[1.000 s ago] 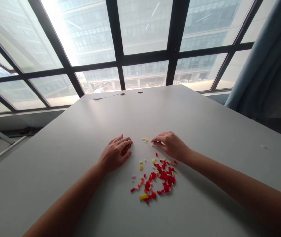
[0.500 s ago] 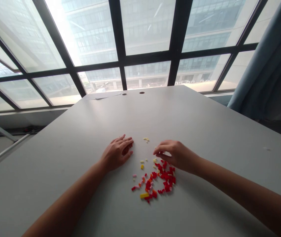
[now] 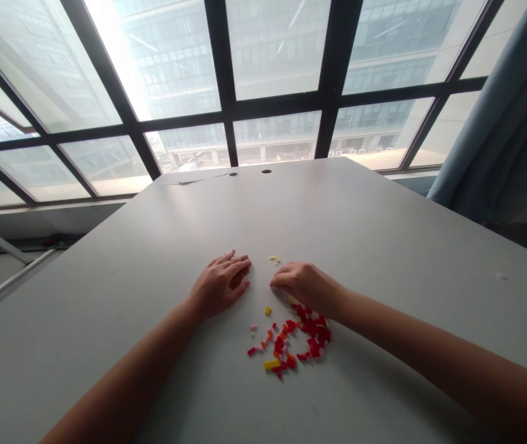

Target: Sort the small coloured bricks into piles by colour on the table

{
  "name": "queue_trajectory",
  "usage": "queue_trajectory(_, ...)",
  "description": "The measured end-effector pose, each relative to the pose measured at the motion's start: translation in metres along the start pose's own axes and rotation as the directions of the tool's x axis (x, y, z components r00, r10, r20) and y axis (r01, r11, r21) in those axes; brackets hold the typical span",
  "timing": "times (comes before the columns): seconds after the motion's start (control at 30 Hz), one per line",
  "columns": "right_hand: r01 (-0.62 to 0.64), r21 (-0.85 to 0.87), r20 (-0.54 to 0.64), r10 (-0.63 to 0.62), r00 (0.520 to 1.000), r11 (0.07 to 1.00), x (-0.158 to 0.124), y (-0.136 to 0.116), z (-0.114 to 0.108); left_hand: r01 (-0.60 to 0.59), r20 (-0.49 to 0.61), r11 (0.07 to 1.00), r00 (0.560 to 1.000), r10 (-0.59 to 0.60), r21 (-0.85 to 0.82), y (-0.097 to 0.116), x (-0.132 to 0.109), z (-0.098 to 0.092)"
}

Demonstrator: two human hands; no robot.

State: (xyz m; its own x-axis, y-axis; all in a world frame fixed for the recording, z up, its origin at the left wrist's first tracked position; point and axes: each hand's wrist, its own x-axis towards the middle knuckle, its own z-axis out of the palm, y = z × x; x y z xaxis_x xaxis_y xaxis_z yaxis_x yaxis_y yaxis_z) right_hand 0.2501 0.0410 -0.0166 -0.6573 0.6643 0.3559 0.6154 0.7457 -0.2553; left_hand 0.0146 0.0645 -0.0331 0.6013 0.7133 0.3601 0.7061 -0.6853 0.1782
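Palm down, the left hand (image 3: pixel 215 288) rests spread over a dark-red clump (image 3: pixel 239 278), seemingly to steady it — pale-yellow bits (image 3: pixel 274 259) far, red bricks (image 3: pixel 313 330) near, the right hand (image 3: pixel 308 283) between in a narrow pinch, any contents hidden

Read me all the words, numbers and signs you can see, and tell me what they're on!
There are none that I can read.
Red pieces and long yellow piece: no letters show; any tiny marks would be too small to read.
White table: no writing shows.
Building outside the window: too hazy to make out any sign.
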Motion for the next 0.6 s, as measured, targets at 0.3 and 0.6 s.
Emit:
queue_trajectory(0.3, -0.124, 0.177, -0.02, 0.13, 0.991, 0.976, 0.002, 0.009, -0.006, -0.001, 0.007, 1.0, 1.0, 0.001, -0.006, 0.0, 0.0, 0.0)
queue_trajectory(0.6, -0.132, 0.134, -0.22, 0.16, 0.962, 0.982, -0.004, 0.017, -0.003, -0.051, -0.08, 0.997, 0.995, 0.056, 0.061, 0.0, 0.0, -0.002)
